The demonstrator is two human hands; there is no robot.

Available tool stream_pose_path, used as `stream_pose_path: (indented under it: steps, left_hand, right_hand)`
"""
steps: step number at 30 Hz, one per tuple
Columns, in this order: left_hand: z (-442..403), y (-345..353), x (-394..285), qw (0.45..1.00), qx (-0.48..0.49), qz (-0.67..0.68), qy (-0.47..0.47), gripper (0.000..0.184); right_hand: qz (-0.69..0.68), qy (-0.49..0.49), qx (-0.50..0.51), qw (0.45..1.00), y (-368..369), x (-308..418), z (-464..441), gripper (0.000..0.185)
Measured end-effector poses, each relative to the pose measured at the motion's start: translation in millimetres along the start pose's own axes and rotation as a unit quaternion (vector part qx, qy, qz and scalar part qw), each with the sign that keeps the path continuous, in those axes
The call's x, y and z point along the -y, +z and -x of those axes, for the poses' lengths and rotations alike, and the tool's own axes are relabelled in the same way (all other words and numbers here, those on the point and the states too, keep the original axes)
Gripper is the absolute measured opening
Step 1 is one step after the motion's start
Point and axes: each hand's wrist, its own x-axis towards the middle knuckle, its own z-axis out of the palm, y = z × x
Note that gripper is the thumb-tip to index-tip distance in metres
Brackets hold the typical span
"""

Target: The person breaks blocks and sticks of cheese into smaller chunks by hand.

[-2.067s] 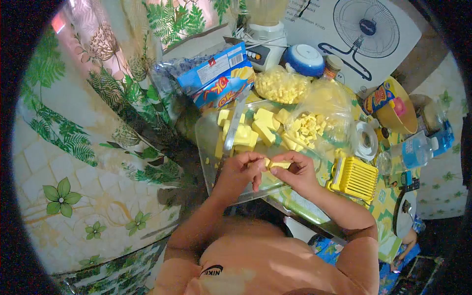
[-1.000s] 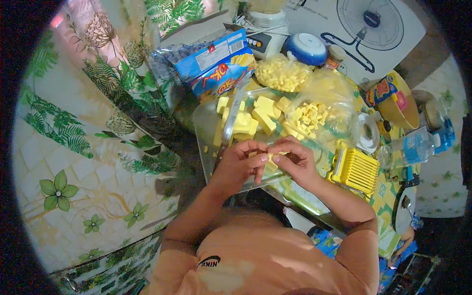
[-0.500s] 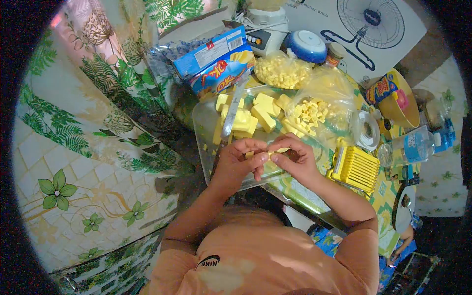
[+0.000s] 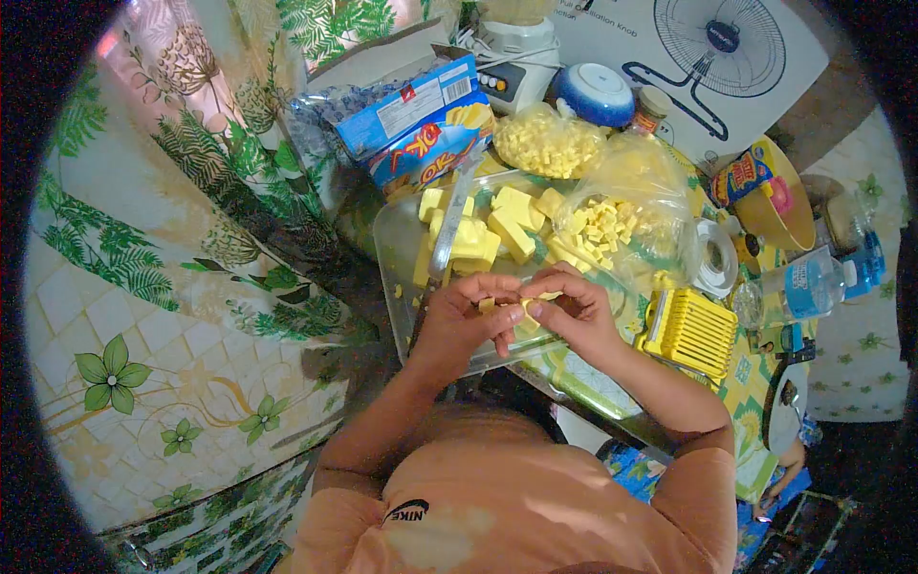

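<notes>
My left hand [image 4: 469, 316] and my right hand [image 4: 571, 308] meet over the near edge of a clear plastic tray [image 4: 390, 287]. Small yellow pieces [image 4: 527, 306] are pinched between their fingertips, partly hidden by the fingers. Beyond my left hand, large yellow blocks [image 4: 473, 239] sit in the tray, with a knife [image 4: 449, 228] lying across them, its blade pointing away. Small yellow cut pieces [image 4: 601, 230] are heaped at the mouth of a clear plastic bag [image 4: 636, 177]. A yellow slicer [image 4: 695, 335] lies right of my right hand.
A bag of yellow pieces [image 4: 547, 142], a blue box [image 4: 421, 124], a blender base [image 4: 516, 72] and a blue bowl [image 4: 594, 94] stand behind the tray. To the right are a yellow tub [image 4: 789, 215], a plastic bottle [image 4: 813, 285] and another person's arm [image 4: 789, 471].
The hands have drawn closer together than about two seconds ago, and the long yellow piece between them is now less visible. The view has shifted slightly. The knife and blocks stay in place.
</notes>
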Motion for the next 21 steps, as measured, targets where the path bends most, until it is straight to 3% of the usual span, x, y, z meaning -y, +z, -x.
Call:
stream_pose_path:
  steps: [13,21]
  left_hand:
    - [0.0,-0.4,-2.5,1.0,-0.004,-0.002,-0.026,0.027]
    - [-0.4,-3.2,0.4,0.996,-0.011,0.069,-0.051,0.027]
  right_hand:
    - [0.031,-0.007,0.007,0.999,-1.1,-2.5,0.6,0.016]
    - [0.018,0.006,-0.006,1.0,1.2,2.2,0.6,0.016]
